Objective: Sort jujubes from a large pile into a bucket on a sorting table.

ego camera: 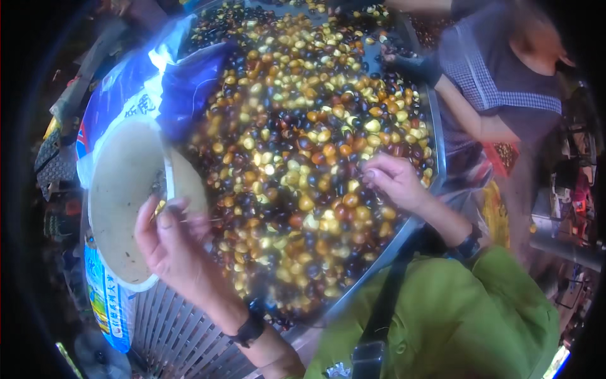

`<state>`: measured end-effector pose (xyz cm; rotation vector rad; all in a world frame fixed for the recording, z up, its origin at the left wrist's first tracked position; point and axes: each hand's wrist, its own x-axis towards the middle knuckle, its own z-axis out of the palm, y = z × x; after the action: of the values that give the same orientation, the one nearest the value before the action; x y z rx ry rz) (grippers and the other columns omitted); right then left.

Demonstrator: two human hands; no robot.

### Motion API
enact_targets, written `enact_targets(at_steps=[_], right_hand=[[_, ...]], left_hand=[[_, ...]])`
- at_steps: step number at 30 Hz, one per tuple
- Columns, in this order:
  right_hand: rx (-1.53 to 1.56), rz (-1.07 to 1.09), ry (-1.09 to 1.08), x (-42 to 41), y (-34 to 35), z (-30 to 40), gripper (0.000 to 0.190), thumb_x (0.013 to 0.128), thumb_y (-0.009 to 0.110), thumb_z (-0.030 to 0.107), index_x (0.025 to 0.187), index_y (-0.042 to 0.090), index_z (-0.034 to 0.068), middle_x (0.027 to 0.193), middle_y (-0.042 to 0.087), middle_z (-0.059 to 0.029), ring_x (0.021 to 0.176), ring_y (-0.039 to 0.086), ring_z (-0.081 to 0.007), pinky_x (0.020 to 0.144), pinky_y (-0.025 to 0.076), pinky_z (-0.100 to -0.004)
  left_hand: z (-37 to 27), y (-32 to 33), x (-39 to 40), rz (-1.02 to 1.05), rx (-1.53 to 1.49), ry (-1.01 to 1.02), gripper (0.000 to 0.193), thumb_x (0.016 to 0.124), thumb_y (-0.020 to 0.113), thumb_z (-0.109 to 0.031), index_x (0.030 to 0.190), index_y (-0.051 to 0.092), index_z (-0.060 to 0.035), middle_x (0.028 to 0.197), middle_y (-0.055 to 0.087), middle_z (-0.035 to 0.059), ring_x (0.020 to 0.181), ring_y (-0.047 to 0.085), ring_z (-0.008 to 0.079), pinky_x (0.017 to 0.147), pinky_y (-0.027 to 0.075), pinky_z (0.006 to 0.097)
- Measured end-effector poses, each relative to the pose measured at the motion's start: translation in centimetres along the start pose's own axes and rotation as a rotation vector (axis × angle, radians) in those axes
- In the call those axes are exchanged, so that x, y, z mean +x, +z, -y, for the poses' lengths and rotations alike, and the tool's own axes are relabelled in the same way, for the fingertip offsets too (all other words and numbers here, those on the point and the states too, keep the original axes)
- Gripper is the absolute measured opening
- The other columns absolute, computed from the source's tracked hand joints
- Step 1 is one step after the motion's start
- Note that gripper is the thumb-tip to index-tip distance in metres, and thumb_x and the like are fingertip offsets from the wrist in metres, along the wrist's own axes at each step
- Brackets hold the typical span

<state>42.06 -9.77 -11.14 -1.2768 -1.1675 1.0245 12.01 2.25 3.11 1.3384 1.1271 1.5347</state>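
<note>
My left hand is raised at the inner side of a pale plastic bucket, fingers curled toward the thumb. A small yellow piece shows between thumb and fingers, and a thin straight sliver juts out to the right, too blurred to identify. Over the heap of shiny oval nuts or fruits, yellow, amber and near-black, hovers my right hand. Its thumb and fingers are bent together at the heap's surface; what lies between them is hidden. Dark bits lie inside the tipped-looking bucket.
The heap fills a metal-rimmed table. Blue-and-white printed plastic sacks stand behind and below the bucket. A slatted metal surface lies at lower left. Across the right edge, another person reaches a dark-gloved hand into the heap.
</note>
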Motion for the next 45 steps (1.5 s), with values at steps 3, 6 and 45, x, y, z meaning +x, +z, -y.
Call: enact_targets(at_steps=[3,6,45], right_hand=[[0.062,-0.049,0.15,0.1,0.1,1.4,0.015,0.1,0.055,0.011,0.108,0.063,0.0,0.087,0.065,-0.0027,0.076,0.06,-0.0072,0.069,0.051,-0.0216],[0.103,-0.189,0.132,-0.6,-0.5,1.2,0.016,0.101,0.054,0.009,0.111,0.062,0.0,0.087,0.067,-0.0041,0.073,0.062,-0.0075,0.064,0.051,-0.0205],[-1.095,-0.08,-0.309,0.6,-0.1,2.2,0.036,0.08,0.073,0.029,0.106,0.062,0.006,0.125,0.053,-0.015,0.126,0.043,-0.0338,0.103,0.029,-0.049]], left_hand=[[-0.4,-5.6,1.5,-0.218,0.398,0.274,0.028,0.101,0.059,-0.021,0.116,0.064,0.002,0.099,0.07,0.0118,0.076,0.066,0.0155,0.067,0.052,0.0269],[1.2,-8.8,2.5,-0.38,0.675,0.223,0.029,0.103,0.054,-0.021,0.113,0.067,0.0027,0.105,0.07,0.0117,0.086,0.067,0.0171,0.077,0.055,0.0298],[3.8,-9.7,2.0,-0.142,1.071,0.18,0.024,0.095,0.062,-0.015,0.116,0.068,-0.0042,0.097,0.073,0.0092,0.083,0.069,0.0174,0.078,0.052,0.0317]])
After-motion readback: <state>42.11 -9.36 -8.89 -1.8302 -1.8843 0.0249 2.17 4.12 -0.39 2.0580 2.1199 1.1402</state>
